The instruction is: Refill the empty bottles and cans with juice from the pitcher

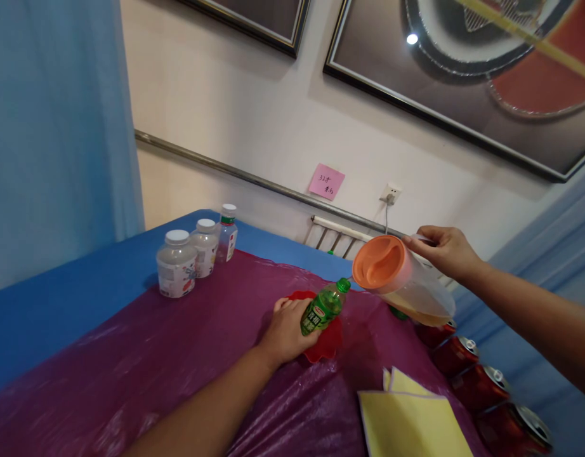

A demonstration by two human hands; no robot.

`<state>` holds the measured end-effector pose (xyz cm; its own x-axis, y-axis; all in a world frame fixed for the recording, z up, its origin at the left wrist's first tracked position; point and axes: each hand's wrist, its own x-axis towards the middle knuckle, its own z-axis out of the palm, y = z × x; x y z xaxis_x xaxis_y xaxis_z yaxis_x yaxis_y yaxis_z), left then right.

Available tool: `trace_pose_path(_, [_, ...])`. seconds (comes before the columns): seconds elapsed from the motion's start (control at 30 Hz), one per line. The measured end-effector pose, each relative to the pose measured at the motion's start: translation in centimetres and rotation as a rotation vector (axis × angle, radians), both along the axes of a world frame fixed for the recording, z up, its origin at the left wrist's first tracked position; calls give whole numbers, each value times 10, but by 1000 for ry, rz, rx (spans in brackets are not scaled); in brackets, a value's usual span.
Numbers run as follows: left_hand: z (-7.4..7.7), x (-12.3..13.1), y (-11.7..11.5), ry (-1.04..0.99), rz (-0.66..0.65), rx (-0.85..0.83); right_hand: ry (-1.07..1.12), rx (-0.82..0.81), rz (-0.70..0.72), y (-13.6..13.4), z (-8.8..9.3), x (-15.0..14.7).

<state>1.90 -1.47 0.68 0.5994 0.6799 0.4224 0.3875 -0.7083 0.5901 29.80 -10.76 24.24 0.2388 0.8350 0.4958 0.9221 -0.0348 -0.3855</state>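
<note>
My left hand (pixel 287 330) is wrapped around a green-labelled plastic bottle (pixel 321 310), which leans to the right. Beneath the bottle lies a red dish with a wavy rim (pixel 328 346), partly hidden by the hand. My right hand (pixel 447 249) grips the handle of a clear pitcher (pixel 419 289) with an orange lid (pixel 379 261). The pitcher is tipped left, its lid end close to the bottle's green top, and pale yellowish liquid lies along its lower side. Whether liquid is flowing between them I cannot tell.
Two white-lidded jars (pixel 176 266) and a slim bottle (pixel 226 235) stand at the back left. Several red cans (pixel 478 387) line the right side, near yellow cloths (pixel 411 419). Purple plastic sheeting (pixel 178 355) covers part of the blue tabletop (pixel 83 298).
</note>
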Motion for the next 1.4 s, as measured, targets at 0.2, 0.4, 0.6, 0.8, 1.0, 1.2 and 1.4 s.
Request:
trace_pose_path(0.2, [0,0,1,8,-8,-3,-7,-4,-4,-1,1,1])
trace_pose_path(0.4, [0,-1,1,9,-11,-2,-43,11,9,-3,5,0])
trace_pose_path(0.6, [0,-1,0,7,-15,1,-41,3,2,-5,6,-2])
trace_pose_path(0.8, [0,-1,1,6,-19,-6,-40,7,6,-5,6,-3])
trace_pose_path(1.0, [-1,-1,1,11,-16,-8,-34,5,9,-7,7,-4])
trace_pose_path(1.2, [1,-1,0,13,-19,-13,-54,19,16,-7,8,-3])
trace_pose_path(1.4, [2,-1,-1,-2,-26,-16,-37,3,12,-6,8,-4])
